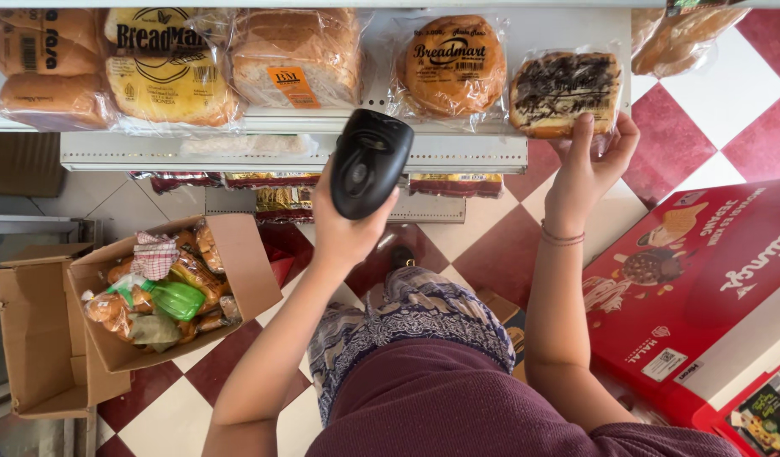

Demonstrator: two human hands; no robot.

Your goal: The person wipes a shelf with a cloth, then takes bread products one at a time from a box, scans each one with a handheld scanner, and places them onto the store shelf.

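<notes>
While left hand grips scanner, right clasps wrapped bread (chocolate-topped).

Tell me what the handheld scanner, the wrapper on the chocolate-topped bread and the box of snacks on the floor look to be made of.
Handheld scanner in the left hand: likely hard plastic, black, with a dull sheen on its curved shell.
Wrapper on the chocolate-topped bread, held by the right hand: thin clear plastic film, glossy and crinkled.
Box of snacks: brown corrugated cardboard, matte, with folded flaps.
</notes>
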